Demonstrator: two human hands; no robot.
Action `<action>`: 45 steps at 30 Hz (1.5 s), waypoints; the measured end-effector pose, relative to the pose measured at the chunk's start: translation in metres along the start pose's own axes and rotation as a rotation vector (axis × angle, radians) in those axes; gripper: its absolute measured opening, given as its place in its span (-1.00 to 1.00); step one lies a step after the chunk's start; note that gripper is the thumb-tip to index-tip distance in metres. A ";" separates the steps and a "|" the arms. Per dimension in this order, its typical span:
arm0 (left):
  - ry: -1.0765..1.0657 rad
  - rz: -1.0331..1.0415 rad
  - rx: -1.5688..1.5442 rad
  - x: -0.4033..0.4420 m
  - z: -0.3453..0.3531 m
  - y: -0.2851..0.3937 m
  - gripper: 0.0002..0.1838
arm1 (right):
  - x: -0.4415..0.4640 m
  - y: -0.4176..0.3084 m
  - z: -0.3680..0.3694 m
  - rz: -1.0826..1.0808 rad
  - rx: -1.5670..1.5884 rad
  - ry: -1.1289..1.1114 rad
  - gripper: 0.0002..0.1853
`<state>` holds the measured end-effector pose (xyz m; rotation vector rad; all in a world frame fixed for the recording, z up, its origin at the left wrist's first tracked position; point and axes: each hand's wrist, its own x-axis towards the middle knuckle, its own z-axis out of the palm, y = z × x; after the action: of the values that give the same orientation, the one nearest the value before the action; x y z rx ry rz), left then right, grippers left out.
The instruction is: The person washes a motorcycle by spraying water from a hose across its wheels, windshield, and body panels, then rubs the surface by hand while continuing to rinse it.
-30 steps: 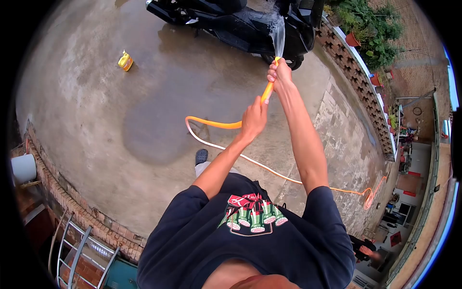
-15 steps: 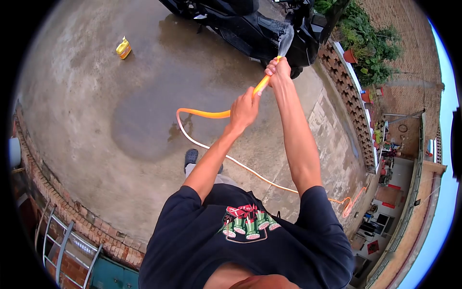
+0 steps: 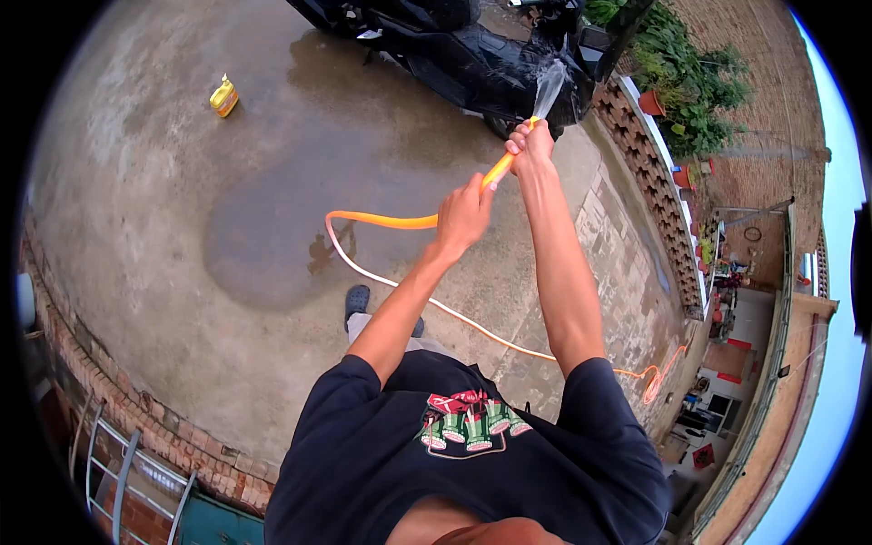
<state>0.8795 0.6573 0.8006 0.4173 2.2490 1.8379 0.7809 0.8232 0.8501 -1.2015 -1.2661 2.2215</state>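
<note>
An orange and white hose (image 3: 391, 221) runs through both of my hands. Near its tip, my right hand (image 3: 531, 145) is closed around it, with the fingers at the nozzle end. Further back along the hose, my left hand (image 3: 465, 213) is wrapped round it. Water (image 3: 549, 87) sprays from the tip onto the front part of a black scooter (image 3: 468, 68) at the top of the view. Behind my left hand the hose loops on the ground and trails off to the lower right.
A yellow bottle (image 3: 223, 97) stands on the wet concrete at the upper left. A low brick wall (image 3: 649, 173) with potted plants (image 3: 695, 82) lies on the right. Coiled hose (image 3: 652, 386) rests at the lower right. A metal ladder-like frame (image 3: 123, 477) is at the lower left.
The spray has shifted from the scooter's middle toward its front. The view has turned, so the bottle and the right-hand wall sit further left. Both hands still grip the hose.
</note>
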 end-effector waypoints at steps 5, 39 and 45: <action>-0.080 0.009 0.021 -0.015 0.016 0.002 -0.66 | 0.016 0.001 -0.043 0.165 0.083 -0.032 -0.78; -0.116 0.147 -0.146 -0.001 0.100 0.122 -0.63 | -0.042 -0.161 -0.059 0.026 -0.091 -0.287 -0.81; -0.127 0.145 -0.182 -0.007 0.099 0.120 -0.64 | -0.040 -0.153 -0.060 0.046 -0.157 -0.300 -0.80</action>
<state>0.9298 0.7677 0.8980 0.6595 1.9960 2.0036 0.8326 0.9169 0.9809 -0.9824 -1.5662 2.4443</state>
